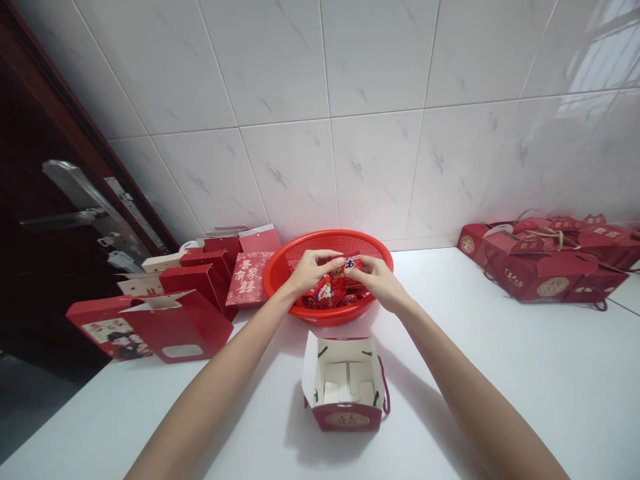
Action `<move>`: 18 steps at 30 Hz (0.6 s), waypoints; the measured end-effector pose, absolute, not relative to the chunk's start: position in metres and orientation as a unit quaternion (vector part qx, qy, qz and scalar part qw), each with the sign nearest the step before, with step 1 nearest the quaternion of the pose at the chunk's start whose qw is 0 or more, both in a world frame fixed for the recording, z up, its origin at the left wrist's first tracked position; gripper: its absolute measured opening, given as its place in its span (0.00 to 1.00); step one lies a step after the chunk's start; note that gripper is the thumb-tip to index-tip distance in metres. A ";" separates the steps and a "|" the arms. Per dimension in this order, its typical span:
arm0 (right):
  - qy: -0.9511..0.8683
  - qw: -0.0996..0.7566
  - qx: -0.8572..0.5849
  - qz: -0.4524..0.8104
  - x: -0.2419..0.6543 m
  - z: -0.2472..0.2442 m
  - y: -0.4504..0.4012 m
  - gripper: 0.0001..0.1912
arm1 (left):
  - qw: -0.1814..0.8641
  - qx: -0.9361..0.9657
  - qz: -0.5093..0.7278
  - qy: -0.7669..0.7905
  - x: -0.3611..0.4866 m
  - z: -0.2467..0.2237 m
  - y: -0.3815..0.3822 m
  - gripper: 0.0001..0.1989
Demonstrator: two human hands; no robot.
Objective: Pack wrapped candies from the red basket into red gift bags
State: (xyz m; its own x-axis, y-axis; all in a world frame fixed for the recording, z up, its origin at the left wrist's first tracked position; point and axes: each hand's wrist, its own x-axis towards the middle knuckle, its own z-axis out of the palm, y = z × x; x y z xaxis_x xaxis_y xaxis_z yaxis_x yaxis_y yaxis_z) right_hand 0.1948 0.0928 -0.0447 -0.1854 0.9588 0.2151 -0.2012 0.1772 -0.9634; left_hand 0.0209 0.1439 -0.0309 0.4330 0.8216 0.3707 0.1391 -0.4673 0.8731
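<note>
Both hands are over a red plastic basket (327,320) that holds several red wrapped packets (326,293). My left hand (316,268) and my right hand (376,280) pinch one red wrapped packet (352,262) between them, with dark lettering on its wrapper. What the packet contains is hidden. Between my forearms, in front of the basket, an open dark red gift box (349,417) stands upright on the white table. Its lid flaps are raised, the white inside shows nothing in it, and a dark red cord hangs at its right side.
Several red gift boxes and bags (185,327) stand at the left, with a patterned red box (250,280) beside the basket. Closed dark red boxes (545,273) with cords sit at the right. A tiled wall (375,167) bounds the white table (450,320); a door handle (75,217) is at left.
</note>
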 end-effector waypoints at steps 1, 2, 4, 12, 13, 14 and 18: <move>-0.554 0.536 -0.353 0.530 0.195 -0.044 0.092 0.05 | 0.405 0.746 0.424 0.317 0.021 -0.031 0.143 0.19; -0.560 0.536 -0.358 0.520 0.195 -0.043 0.091 0.05 | 0.406 0.747 0.425 0.312 0.022 -0.031 0.143 0.18; -0.565 0.537 -0.356 0.515 0.196 -0.042 0.091 0.07 | 0.409 0.746 0.424 0.311 0.023 -0.032 0.143 0.19; -0.432 0.605 -0.329 0.583 0.197 -0.051 0.104 0.14 | 0.426 0.632 0.510 0.399 0.005 -0.035 0.179 0.26; -0.406 0.618 -0.326 0.588 0.197 -0.052 0.106 0.14 | 0.405 0.652 0.484 0.420 0.001 -0.034 0.187 0.25; -0.384 0.629 -0.320 0.596 0.197 -0.053 0.108 0.13 | 0.375 0.684 0.441 0.444 -0.002 -0.033 0.195 0.24; -0.324 0.657 -0.288 0.617 0.196 -0.052 0.113 0.10 | 0.257 0.797 0.228 0.497 -0.007 -0.032 0.222 0.14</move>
